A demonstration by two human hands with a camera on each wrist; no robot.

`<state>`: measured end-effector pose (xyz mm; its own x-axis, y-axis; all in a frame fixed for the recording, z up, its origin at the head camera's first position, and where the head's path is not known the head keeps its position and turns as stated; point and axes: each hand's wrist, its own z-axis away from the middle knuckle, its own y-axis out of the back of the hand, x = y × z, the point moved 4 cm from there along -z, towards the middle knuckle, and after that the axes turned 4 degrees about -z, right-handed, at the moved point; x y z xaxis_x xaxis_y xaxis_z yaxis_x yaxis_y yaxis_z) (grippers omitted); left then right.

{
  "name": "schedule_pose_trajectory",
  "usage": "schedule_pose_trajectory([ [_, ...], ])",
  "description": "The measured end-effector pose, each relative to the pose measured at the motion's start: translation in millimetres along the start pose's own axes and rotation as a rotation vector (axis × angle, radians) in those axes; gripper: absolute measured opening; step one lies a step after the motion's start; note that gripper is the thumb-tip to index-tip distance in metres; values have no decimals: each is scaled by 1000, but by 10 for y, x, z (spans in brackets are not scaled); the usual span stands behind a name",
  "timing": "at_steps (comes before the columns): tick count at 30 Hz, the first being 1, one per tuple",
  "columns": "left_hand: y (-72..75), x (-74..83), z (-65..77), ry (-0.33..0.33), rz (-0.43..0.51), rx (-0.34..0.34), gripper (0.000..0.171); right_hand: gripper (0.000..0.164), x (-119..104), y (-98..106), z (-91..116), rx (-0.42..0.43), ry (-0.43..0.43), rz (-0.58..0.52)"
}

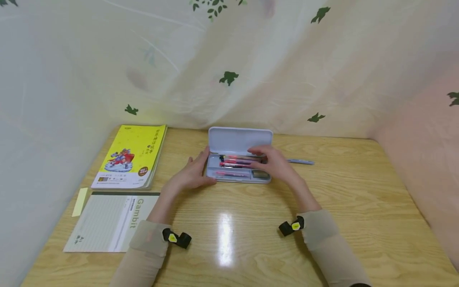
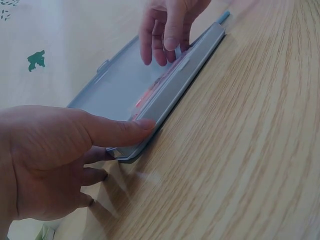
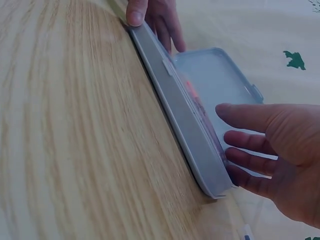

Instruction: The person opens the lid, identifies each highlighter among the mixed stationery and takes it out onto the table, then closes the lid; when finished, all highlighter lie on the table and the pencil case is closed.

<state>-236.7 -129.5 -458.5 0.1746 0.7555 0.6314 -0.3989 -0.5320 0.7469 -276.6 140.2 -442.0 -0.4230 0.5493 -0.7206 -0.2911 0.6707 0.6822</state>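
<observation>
A pale blue-grey pencil case lies with its lid raised toward the back of the table. Several pens, pink and red among them, fill its tray, and a small dark olive item sits in the front right compartment. My left hand holds the case's left end, its thumb on the front edge and the other fingers round the end. Over the right end hovers my right hand, fingers spread and loosely bent, with nothing visible between thumb and fingers.
On the left lies a yellow book with a lined notebook in front of it. A pale yellow strip is beside the notebook. A blue-grey pen lies right of the case. Patterned curtain borders the wooden table.
</observation>
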Motion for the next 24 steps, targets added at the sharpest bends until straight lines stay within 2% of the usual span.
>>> schedule_pose_trajectory([
  [9, 9, 9, 14, 1, 8, 1, 112, 38, -23, -45, -9, -10, -6, 129],
  [16, 3, 2, -2, -29, 19, 23, 114, 32, -46, -43, 3, -6, -35, 146],
  [24, -1, 7, 2, -34, 13, 15, 115, 31, -48, -60, 22, -7, -46, 207],
])
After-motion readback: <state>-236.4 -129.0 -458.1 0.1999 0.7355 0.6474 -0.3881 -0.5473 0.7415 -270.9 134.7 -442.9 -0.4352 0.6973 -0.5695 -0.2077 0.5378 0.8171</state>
